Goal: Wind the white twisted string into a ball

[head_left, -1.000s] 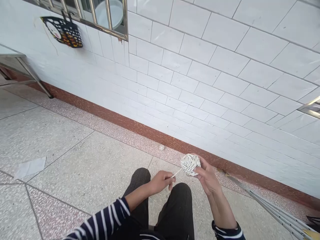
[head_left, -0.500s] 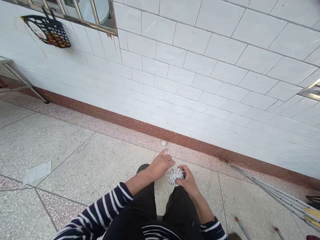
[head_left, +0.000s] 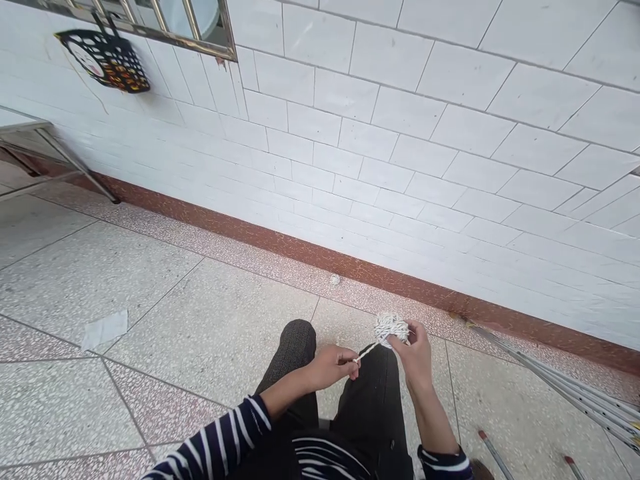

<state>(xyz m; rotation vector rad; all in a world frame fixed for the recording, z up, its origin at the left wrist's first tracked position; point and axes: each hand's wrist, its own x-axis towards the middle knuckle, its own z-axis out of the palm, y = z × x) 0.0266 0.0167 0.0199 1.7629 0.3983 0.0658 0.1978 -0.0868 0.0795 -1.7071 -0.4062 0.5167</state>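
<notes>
A ball of white cord (head_left: 391, 328) with dark flecks is gripped by my right hand (head_left: 416, 350), thumb on the near side and fingers round its right edge. From the ball a short taut length of cord (head_left: 369, 351) runs down and left to my left hand (head_left: 336, 367), which pinches it between thumb and fingers. Both hands are over my knees, the ball above and beyond the right one. Near the wall base, a smaller white ball (head_left: 335, 279) lies on the floor, apart from both hands.
A white tiled wall (head_left: 380, 173) with a red-brown skirting stands ahead. At left are a metal-legged table (head_left: 80, 167), a hanging black patterned bag (head_left: 107, 60) and a white sheet (head_left: 105, 330) on the floor. Folded metal poles (head_left: 550, 380) lie at right.
My right hand has moved right and slightly up with the cord ball. My left hand has drawn down and away from it, pulling a length of cord taut.
</notes>
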